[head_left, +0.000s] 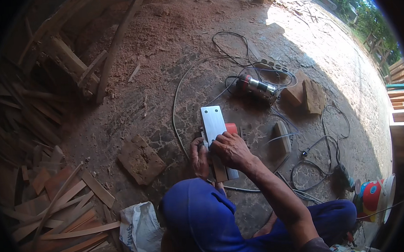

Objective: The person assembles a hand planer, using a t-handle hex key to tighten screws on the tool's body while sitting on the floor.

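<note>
In front of my blue-trousered legs lies what looks like an upturned electric planer (pixel 214 120), with a long flat silver sole and a red part showing at its right side. Two dark holes mark the sole's far end. My left hand (pixel 199 159) is wrapped round the planer's left side, fingers bent. Over the middle of the sole, my right hand (pixel 232 148) has its fingers curled and pressed together. Whatever may be pinched under those fingers is hidden. The near end of the planer rests close to my knee.
A silver-and-black power tool (pixel 259 86) lies beyond, near a socket strip (pixel 272 67) and looping cables. Wooden blocks (pixel 313 96) sit around; a rough slab (pixel 141 159) is left. Scrap strips (pixel 74 224) and a white sack (pixel 141 229) lie lower left; a colourful bucket (pixel 374 195) stands right.
</note>
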### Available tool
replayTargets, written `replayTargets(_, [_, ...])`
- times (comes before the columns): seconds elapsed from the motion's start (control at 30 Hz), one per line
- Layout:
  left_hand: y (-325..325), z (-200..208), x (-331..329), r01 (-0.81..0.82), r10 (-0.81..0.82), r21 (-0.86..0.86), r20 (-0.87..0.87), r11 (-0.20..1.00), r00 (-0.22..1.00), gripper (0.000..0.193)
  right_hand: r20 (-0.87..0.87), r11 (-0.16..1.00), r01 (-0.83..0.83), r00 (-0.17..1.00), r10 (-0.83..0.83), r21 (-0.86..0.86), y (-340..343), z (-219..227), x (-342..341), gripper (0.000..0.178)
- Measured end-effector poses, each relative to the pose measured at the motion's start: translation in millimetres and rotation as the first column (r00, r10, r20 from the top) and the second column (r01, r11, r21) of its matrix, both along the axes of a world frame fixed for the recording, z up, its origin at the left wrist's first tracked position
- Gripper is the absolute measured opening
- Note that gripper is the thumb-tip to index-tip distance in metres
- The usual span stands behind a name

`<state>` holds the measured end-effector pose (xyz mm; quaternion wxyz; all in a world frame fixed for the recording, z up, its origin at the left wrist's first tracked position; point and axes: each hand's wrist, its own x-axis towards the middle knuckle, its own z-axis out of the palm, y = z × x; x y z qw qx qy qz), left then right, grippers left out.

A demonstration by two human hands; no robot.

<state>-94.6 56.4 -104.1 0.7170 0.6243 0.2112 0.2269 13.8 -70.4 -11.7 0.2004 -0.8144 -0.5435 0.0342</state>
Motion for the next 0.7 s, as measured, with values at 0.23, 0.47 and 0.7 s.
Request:
replayTargets(0.23, [3,-2,-3,0.022,-0.023,-0.032,-0.035,0.999,0.999,0.03,0.148,0.998,-0.015,0.989,0.005,0.063,0,-8,0,0.014])
replayTargets(0.47, [11,-8,-1,0.063,-0.068,-0.142,-0.035,0.988,0.997,0.036,0.061,0.987,0.033,0.997,-0.043,0.156,-4,-20,-8,0.014])
replayTargets(0.7, [-5,18,2,0.056,-0.057,-0.187,0.004,0.981,0.998,0.032,0.01,0.975,0.12,0.992,-0.124,0.185,-17,-24,-7,0.017])
